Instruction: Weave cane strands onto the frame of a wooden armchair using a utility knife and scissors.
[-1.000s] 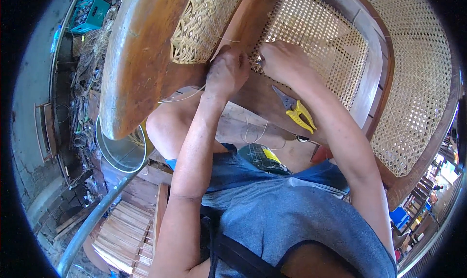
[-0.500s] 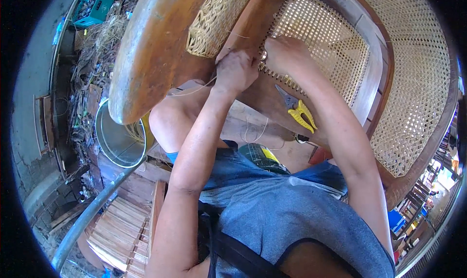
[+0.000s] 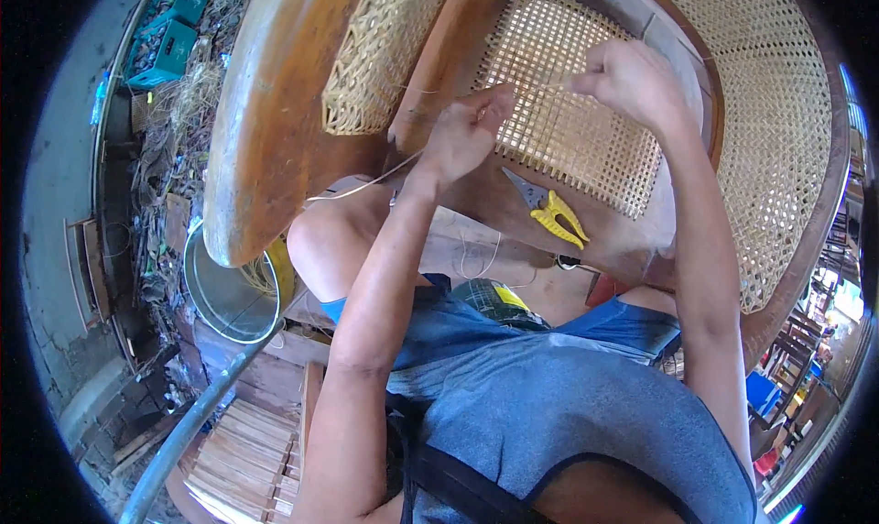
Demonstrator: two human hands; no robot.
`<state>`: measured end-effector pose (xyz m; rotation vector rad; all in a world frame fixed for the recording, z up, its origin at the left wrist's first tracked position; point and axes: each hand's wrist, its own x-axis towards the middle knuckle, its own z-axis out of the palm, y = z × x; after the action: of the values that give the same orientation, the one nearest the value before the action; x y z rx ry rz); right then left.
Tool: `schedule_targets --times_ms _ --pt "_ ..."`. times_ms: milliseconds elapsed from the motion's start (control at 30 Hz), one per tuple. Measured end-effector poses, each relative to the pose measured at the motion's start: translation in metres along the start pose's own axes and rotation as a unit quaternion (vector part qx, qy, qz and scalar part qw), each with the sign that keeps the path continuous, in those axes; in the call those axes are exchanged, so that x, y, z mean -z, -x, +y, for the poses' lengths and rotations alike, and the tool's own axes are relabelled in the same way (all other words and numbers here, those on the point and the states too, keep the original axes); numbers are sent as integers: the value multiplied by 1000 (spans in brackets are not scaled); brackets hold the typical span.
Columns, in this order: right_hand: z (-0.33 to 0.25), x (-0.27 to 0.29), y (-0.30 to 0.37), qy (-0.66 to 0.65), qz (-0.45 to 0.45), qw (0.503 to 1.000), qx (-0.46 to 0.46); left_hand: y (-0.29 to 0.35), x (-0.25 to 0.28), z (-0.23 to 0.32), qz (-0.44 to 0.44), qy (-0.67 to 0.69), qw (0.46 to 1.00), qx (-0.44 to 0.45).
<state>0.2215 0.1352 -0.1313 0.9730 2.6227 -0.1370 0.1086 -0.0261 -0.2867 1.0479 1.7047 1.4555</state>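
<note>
Above a woven cane seat panel (image 3: 549,48) in a brown wooden chair frame (image 3: 439,66), my right hand (image 3: 632,82) is raised and closed in a pinch on a thin cane strand (image 3: 549,86). The strand stretches toward my left hand (image 3: 462,137), whose fingers are curled together over the panel's left edge and look closed on it. A pale length of cane (image 3: 366,189) trails from below my left wrist toward my knee. Snips with yellow handles (image 3: 558,220) lie on the wood below the panel, their dark blades pointing up and left.
A rounded wooden armrest (image 3: 252,130) and a woven cane roll (image 3: 389,57) rise on the left. More woven cane (image 3: 769,158) curves along the right. A metal bucket (image 3: 233,290) stands by my knee, near a metal pipe (image 3: 197,423) and wooden slats (image 3: 243,451). Green crates (image 3: 169,52) sit far left.
My right hand has pulled up and to the right, away from the panel's edge, drawing the strand out. My left hand has shifted right and turned over the panel's edge.
</note>
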Motion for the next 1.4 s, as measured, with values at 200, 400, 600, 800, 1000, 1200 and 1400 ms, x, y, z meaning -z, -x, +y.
schedule_targets --times_ms 200,400,600,800,1000,1200,1400 --pt "-28 -39 -13 -80 11 994 69 -3 11 -10 62 201 976 61" --pt "-45 -100 -18 -88 -74 991 64 10 26 1 79 -134 981 111" --pt "-64 -92 -11 -31 -16 994 100 8 32 -19 85 -164 980 68" --pt "-76 -94 -14 -63 35 990 124 6 29 -10 72 -195 976 57" --pt "-73 -80 -19 -50 -62 994 71 4 25 -18 45 -245 968 43" --pt "-70 -86 -31 -45 -104 993 27 5 21 -17 47 -211 974 67" --pt "-56 -89 -26 -29 8 998 48 8 6 -19 95 -305 948 19"
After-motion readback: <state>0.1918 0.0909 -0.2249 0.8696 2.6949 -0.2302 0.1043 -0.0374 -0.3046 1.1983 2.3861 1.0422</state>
